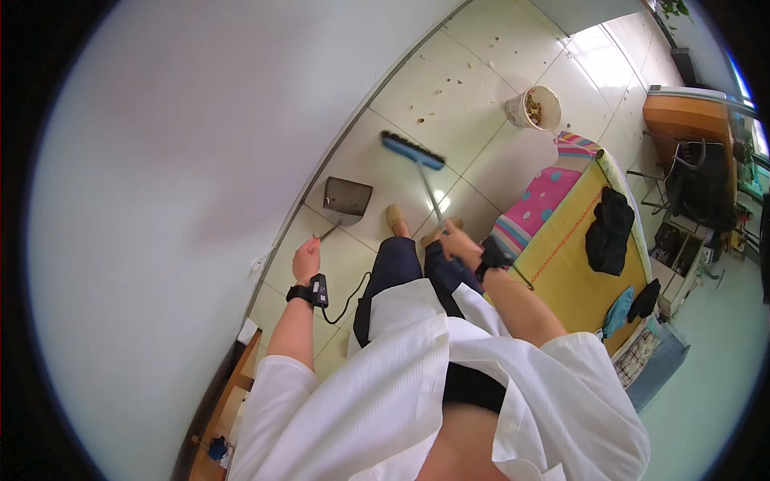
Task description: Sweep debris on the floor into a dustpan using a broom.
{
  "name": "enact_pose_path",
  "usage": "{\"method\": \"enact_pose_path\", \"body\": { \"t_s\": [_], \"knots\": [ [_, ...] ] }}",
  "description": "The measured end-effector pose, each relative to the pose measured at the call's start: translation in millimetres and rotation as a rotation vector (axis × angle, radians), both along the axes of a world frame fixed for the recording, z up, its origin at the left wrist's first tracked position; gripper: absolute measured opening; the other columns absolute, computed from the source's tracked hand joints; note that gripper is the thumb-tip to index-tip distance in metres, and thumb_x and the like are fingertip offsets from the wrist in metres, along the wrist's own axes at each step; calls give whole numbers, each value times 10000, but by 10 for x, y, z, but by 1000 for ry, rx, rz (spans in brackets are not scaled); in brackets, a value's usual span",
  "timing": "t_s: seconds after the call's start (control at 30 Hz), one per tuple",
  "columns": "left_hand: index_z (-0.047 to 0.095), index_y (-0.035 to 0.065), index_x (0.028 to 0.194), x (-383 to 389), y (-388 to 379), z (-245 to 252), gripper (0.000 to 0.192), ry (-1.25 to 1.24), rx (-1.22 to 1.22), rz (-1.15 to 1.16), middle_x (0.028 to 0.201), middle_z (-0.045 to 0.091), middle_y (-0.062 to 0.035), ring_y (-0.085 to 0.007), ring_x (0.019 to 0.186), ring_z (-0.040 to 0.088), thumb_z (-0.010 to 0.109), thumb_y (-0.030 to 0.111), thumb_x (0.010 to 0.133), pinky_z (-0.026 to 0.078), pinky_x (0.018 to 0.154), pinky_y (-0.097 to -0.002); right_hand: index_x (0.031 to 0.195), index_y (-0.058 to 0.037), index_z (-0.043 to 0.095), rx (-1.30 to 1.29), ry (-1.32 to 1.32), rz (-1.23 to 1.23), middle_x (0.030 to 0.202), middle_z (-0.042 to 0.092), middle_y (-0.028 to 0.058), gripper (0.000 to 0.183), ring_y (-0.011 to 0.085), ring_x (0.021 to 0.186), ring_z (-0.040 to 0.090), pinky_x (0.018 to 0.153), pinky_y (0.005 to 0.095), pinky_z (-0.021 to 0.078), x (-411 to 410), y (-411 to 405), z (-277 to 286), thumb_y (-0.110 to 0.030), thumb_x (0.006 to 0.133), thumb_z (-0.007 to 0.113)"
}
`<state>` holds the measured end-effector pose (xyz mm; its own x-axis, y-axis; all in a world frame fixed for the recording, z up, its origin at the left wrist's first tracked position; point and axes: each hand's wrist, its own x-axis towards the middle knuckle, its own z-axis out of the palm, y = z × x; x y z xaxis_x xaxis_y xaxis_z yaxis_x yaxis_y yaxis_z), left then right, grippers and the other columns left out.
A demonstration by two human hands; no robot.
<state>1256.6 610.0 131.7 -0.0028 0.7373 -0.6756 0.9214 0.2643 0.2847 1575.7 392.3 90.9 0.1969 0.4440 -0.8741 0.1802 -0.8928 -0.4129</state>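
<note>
My left hand [307, 261] is closed around the handle of a dark dustpan [348, 199], whose pan rests on the tiled floor near the wall. With my right hand [458, 242] I grip the pale pole of a broom. Its blue head [412, 150] with black bristles is at the floor, ahead of my slippers. Scattered bits of debris [421, 121] lie on the tiles beyond the bristles. A patterned waste bin [517, 111] stands farther off to the right, with scraps inside.
The white wall [228, 150] runs along the left. A bed with a yellow mat [559, 270] and a pink dotted cloth [544, 192] is close on the right. Behind it are a black chair [701, 180] and a wooden desk [686, 120]. A wooden shelf [231, 397] is at the lower left.
</note>
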Motion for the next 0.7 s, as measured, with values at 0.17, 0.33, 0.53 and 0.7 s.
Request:
{"method": "enact_pose_path", "body": {
  "t_s": [0.17, 0.33, 0.53, 0.7],
  "knots": [
    [611, 169, 982, -26, -26, 9, 291, -16, -17, 44, 881, 618, -86, -259, 814, 585, 489, 327, 771, 448, 689, -326, 1291, -52, 246, -27, 66, 149, 581, 567, 132, 592, 194, 407, 525, 394, 295, 414, -526, 174, 365, -194, 776, 502],
    [610, 166, 979, -71, -43, -36, 291, 4, -6, 9, 883, 618, -88, -260, 824, 584, 485, 332, 775, 448, 692, -325, 1277, -74, 302, 41, 315, 91, 522, 528, 82, 552, 151, 404, 505, 375, 280, 399, -204, 143, 776, -132, 774, 521],
    [609, 158, 974, -102, -40, -82, 298, -47, 64, -44, 867, 625, -73, -254, 810, 590, 495, 351, 777, 455, 681, -321, 1289, -67, 285, 43, 299, -266, 533, 483, 64, 522, 134, 415, 472, 350, 267, 358, 194, -134, 985, -118, 811, 490],
    [609, 146, 977, -105, -94, -75, 298, -54, 80, 16, 798, 632, -81, -233, 704, 607, 477, 333, 786, 464, 631, -320, 1292, -6, 207, 79, 216, -233, 482, 478, 70, 557, 164, 380, 472, 350, 294, 372, 230, 43, 565, -104, 803, 455]
  ]
}}
